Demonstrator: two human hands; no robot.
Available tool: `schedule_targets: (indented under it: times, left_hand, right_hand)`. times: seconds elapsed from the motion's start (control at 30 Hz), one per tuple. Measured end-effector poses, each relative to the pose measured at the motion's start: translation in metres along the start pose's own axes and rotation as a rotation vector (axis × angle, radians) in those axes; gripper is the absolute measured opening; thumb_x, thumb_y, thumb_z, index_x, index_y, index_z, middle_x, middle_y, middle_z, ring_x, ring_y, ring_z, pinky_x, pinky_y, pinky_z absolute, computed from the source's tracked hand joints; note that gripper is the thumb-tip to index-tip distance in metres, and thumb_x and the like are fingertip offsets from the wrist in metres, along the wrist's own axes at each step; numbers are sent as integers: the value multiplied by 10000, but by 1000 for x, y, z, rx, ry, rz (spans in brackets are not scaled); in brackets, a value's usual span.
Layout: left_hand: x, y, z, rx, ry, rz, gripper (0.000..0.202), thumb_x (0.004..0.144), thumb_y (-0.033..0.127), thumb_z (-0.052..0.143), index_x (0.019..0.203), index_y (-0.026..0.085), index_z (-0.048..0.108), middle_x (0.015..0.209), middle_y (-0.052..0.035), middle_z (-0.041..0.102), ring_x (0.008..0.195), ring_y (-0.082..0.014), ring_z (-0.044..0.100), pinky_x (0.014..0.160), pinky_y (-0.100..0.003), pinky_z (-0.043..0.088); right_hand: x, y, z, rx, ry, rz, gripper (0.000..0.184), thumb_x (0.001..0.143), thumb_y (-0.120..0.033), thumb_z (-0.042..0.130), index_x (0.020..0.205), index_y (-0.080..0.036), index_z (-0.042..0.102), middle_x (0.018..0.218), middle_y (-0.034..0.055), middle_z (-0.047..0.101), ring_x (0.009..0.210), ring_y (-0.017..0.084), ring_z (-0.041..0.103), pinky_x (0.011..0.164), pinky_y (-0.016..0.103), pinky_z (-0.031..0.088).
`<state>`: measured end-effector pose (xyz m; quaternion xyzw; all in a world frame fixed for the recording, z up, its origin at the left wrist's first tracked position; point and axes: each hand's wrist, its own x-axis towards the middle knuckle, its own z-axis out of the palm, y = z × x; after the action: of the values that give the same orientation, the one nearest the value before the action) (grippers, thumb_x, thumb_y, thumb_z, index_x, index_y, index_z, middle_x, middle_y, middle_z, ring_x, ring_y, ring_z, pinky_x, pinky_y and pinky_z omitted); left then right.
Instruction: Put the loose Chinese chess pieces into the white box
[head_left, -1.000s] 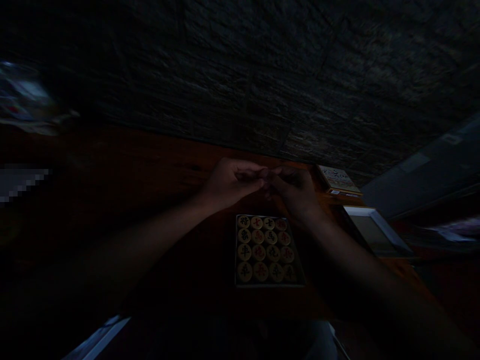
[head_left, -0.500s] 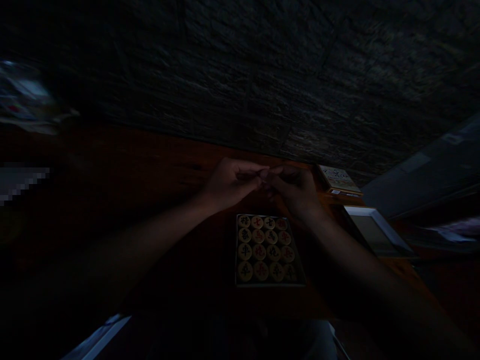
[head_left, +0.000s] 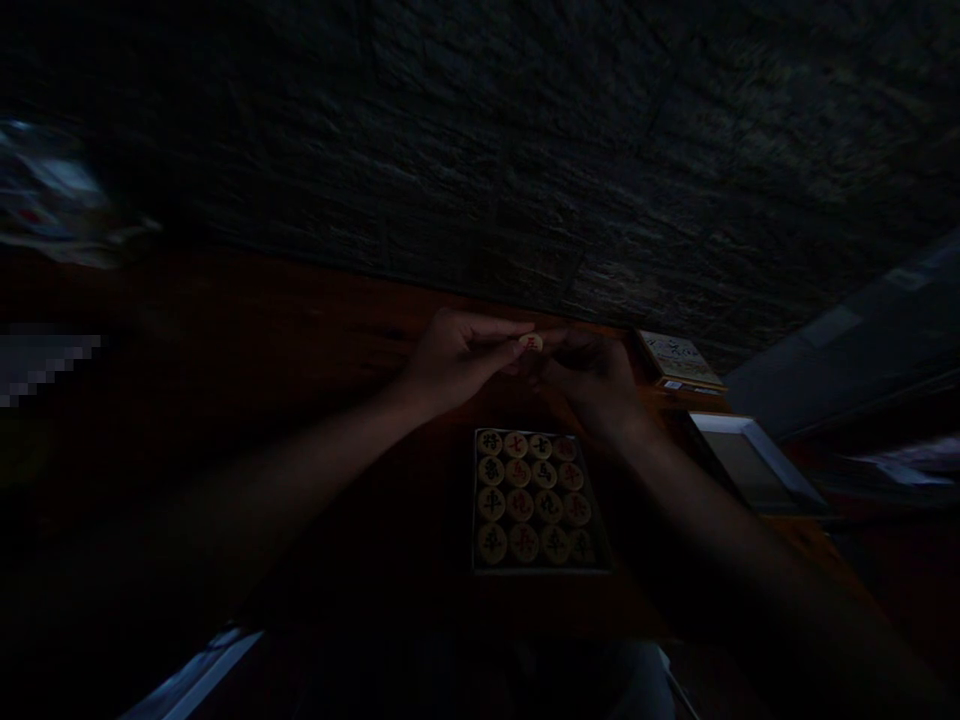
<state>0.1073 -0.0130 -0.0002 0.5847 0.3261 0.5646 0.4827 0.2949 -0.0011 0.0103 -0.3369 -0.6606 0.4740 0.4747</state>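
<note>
Above the wooden table, a round Chinese chess piece point(head_left: 530, 343) with a red character faces up toward me. My left hand point(head_left: 469, 358) pinches its left side between thumb and forefinger. At its right edge, the curled fingers of my right hand point(head_left: 586, 372) close in and grip it too; the shadow partly hides them. Just below my hands lies an open shallow box point(head_left: 474, 500), filled with rows of round wooden pieces point(head_left: 519, 503) marked in red and black characters.
A printed box point(head_left: 679, 360) lies at the right by the stone wall point(head_left: 450, 180). Nearer is a white-rimmed box lid or tray point(head_left: 750, 462), inside up. Shiny plastic packaging point(head_left: 52, 195) sits at the far left. The wooden table point(head_left: 315, 310) runs along the wall, and the scene is very dark.
The chess piece has turned so that its red-marked face now shows between my fingertips. My hands have hardly shifted, and the box of pieces is the same.
</note>
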Motion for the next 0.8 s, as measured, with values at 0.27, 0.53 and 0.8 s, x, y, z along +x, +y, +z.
schedule_targets:
  times: [0.27, 0.53, 0.8]
  left_hand:
    - [0, 2, -1, 23, -23, 31, 355, 837, 408, 865, 1090, 160, 859, 1088, -108, 851, 922, -260, 833, 857, -391, 696]
    - [0, 3, 0, 133, 5, 71, 328, 788, 306, 886, 1075, 149, 861, 1019, -120, 857, 916, -260, 832, 826, -348, 671]
    - [-1, -1, 0, 117, -31, 91, 236, 844, 293, 816, 1037, 168, 868, 975, -95, 861, 850, -229, 827, 784, -330, 664]
  right_hand:
    - [-2, -4, 2, -9, 49, 5, 284, 695, -361, 966, 848, -183, 805, 685, 4, 753, 556, 126, 644, 559, 254, 550]
    - [-2, -9, 4, 26, 36, 24, 244, 758, -393, 924, 842, -181, 836, 741, 44, 801, 612, 154, 721, 590, 273, 612]
    - [-2, -10, 6, -18, 63, 28, 320, 772, -479, 920, 761, -174, 820, 692, 47, 778, 537, 136, 691, 521, 246, 584]
